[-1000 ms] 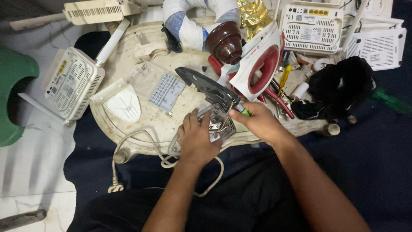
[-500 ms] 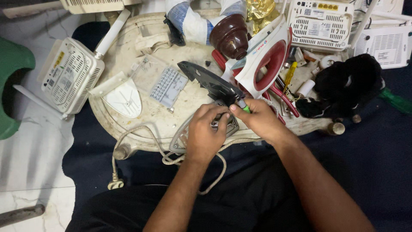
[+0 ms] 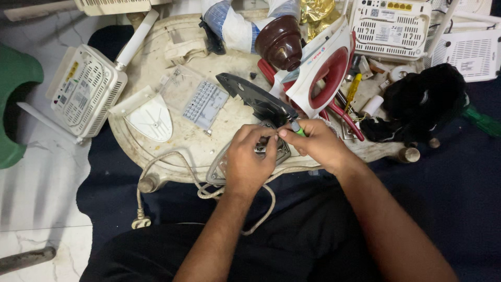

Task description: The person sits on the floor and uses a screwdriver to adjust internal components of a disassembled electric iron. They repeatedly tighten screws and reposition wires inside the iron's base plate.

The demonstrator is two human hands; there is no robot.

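Lower centre of the frame: the person's forearms reach up from a dark lap to the near edge of a round, cream-coloured desk (image 3: 156, 68). The left hand (image 3: 250, 162) lies curled over the metal base of a dismantled iron (image 3: 222, 166), fingers pressed down on the parts at its middle to steady it. The right hand (image 3: 318, 143) pinches a green-handled screwdriver (image 3: 297, 129) between thumb and fingers, its tip hidden among the fingers of both hands at the base. The step in hand appears to be work on a screw or small fitting on the base; whether it is being loosened or tightened cannot be told. The next move would call for the left hand to hold the base firm while the right hand keeps the tool seated and upright.

Below the desk edge, a pale cord (image 3: 156, 183) loops from the base down to a plug (image 3: 141, 223). Just beyond the hands lies a dark grey cover (image 3: 255, 96), tilted. Left of it rest a clear plastic panel (image 3: 205, 104) and a white pointed plate (image 3: 151, 117). Right of it stands a red and white iron body (image 3: 326, 73), with a yellow-handled screwdriver (image 3: 352, 91) and a black cloth (image 3: 422, 102) beside it. Upper frame: a brown dome-shaped part (image 3: 282, 44) and white routers (image 3: 83, 94).
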